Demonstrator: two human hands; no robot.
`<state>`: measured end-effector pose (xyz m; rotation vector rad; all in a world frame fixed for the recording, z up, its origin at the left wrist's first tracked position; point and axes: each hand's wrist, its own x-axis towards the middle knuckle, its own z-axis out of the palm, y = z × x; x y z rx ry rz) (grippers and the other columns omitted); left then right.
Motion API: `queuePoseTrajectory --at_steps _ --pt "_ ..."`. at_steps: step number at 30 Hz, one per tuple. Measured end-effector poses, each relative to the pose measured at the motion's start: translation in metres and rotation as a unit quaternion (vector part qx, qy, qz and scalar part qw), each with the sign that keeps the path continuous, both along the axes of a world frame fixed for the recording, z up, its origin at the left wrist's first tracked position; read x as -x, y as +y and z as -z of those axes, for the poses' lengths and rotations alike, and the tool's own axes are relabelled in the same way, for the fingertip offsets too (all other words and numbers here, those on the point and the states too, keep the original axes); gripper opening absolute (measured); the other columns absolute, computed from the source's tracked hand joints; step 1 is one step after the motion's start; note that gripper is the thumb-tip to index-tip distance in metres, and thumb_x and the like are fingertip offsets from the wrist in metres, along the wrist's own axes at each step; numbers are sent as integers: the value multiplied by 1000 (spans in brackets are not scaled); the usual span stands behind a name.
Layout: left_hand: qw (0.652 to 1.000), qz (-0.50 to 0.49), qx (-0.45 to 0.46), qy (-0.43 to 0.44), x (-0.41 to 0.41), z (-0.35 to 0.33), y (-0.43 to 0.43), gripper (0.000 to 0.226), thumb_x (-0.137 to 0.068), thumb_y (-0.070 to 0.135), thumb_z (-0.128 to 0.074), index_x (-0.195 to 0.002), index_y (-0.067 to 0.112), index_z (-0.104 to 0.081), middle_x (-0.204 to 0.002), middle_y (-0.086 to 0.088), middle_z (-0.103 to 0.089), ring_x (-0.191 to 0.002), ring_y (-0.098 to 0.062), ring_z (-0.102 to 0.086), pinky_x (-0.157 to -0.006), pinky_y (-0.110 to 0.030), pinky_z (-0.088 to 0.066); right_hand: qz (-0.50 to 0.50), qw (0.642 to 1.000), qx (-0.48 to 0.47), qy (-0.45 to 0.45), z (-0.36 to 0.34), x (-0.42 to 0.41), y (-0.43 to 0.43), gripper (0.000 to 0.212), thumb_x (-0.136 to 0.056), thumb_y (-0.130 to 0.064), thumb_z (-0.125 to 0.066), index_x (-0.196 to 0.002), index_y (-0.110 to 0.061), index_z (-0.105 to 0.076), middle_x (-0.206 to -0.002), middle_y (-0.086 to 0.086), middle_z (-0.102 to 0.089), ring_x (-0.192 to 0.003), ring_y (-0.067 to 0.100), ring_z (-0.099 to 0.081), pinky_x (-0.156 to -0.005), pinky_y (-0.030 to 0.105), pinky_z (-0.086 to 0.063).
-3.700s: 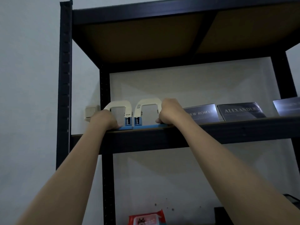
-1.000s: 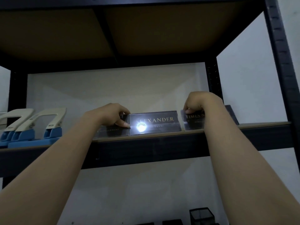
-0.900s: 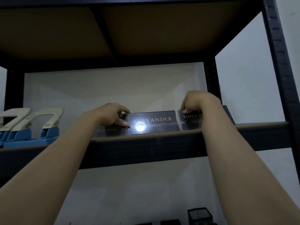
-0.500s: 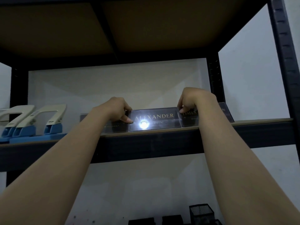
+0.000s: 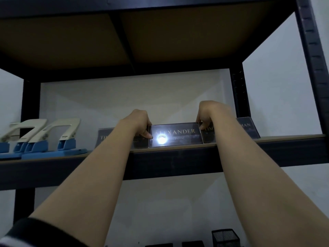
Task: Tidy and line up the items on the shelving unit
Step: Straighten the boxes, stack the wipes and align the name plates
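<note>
Step in hand: squaring ALEXANDER plate (image 5: 179, 133), which stands at the shelf (image 5: 288, 138) front edge, mid-row, btwn left plate (image 5: 105, 138) and right plate (image 5: 249, 129), close to both. Left hand (image 5: 140, 124) pinches its left end, fingers (image 5: 147, 136) curled. Right hand (image 5: 208, 116) grips the top right corner likewise. Both forearms raised, wrists bent fwd. Next, by judgement: small nudge to align fronts w/ neighbours, then release.

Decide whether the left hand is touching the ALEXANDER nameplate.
Touching. The head view shows the left hand gripping the ALEXANDER nameplate at its left edge.
</note>
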<state>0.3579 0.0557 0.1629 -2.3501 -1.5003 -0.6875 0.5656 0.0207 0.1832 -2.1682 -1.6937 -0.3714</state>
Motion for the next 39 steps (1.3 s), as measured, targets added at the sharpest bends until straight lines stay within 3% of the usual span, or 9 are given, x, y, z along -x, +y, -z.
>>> queuePoseTrajectory --at_steps 5,14,16,19,21,24,29,33,39 --pt "1000 3 -4 2 0 1 4 55 -76 24 -76 -125 6 -59 -119 -16 -63 -112 -27 -55 -89 -30 -44 6 1000 12 -8 0 2 2 31 -87 -12 -64 -118 -10 -65 -113 5 -68 -61 12 -50 -77 27 -43" --pt "1000 5 -6 -22 1 5 8 55 -75 20 -76 -125 6 -58 -121 -17 -60 -112 -30 -55 -92 -32 -44 -1 1000 -14 26 5 5 -1 28 -87 -8 -62 -116 -4 -63 -70 1 -55 -57 12 -46 -78 29 -42" --pt "1000 3 -2 -21 1 6 7 57 -75 21 -76 -128 8 -57 -124 -17 -58 -114 -30 -54 -93 -33 -44 -1 999 -28 39 6 4 0 27 -86 -4 -63 -114 -2 -62 -68 3 -52 -59 14 -47 -83 33 -45" --pt "1000 -9 2 -26 2 7 5 72 -76 24 -76 -138 9 -43 -138 -16 -48 -126 -32 -45 -102 -37 -38 -6 998 -40 47 10 4 -1 28 -87 -6 -61 -115 -2 -61 -76 4 -59 -76 22 -59 -83 33 -47" --pt "999 -19 -2 -28 3 8 1 76 -76 26 -75 -140 5 -39 -141 -18 -42 -129 -33 -40 -103 -39 -36 -23 994 -76 75 11 5 -1 30 -89 -5 -56 -118 -1 -59 -101 9 -66 -101 31 -61 -90 38 -47" --pt "999 -24 -22 -41 4 10 -8 70 -77 27 -74 -135 1 -43 -138 -20 -44 -126 -34 -43 -99 -38 -39 -38 991 -108 66 11 10 -4 34 -85 1 -58 -119 -3 -58 -123 14 -59 -106 32 -56 -101 48 -43" --pt "995 23 -35 -88 -1 20 -34 64 -83 29 -67 -135 0 -41 -137 -21 -44 -124 -34 -44 -98 -38 -39 -94 978 -171 73 22 30 -22 36 -90 1 -46 -125 0 -56 -128 17 -56 -110 31 -58 -88 32 -47" --pt "991 50 -44 -116 8 37 -63 64 -89 37 -58 -140 4 -36 -141 -18 -41 -126 -31 -43 -99 -37 -38 -143 966 -201 80 44 60 -52 32 -94 -7 -44 -123 3 -54 -129 21 -55 -116 34 -54 -97 39 -45" --pt "973 122 -100 -167 47 92 -114 39 -96 33 -45 -119 2 -54 -120 -19 -55 -106 -30 -51 -82 -34 -39 -164 940 -290 77 97 111 -111 34 -97 -15 -44 -126 1 -49 -127 22 -52 -119 35 -47 -95 41 -42"
